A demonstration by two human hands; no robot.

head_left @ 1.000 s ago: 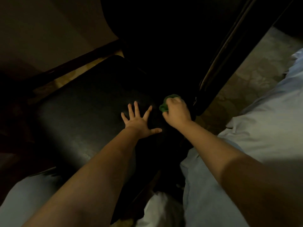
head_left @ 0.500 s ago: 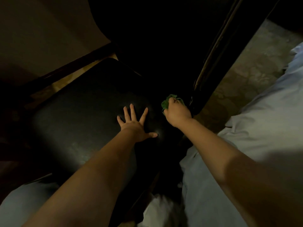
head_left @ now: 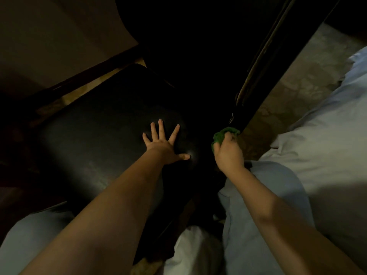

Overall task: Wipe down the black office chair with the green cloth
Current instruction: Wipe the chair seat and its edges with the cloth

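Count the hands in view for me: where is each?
2. The left hand lies flat, fingers spread, on the black chair seat; the right hand grips the green cloth beside the seat's right edge.

The right hand [head_left: 229, 153] has drawn the green cloth [head_left: 222, 135] to the right and back toward the person, along the black office chair [head_left: 99, 135]. The cloth now lies at the foot of the chair's dark upright [head_left: 250, 96]. The gap to the left hand [head_left: 164, 144] has widened.
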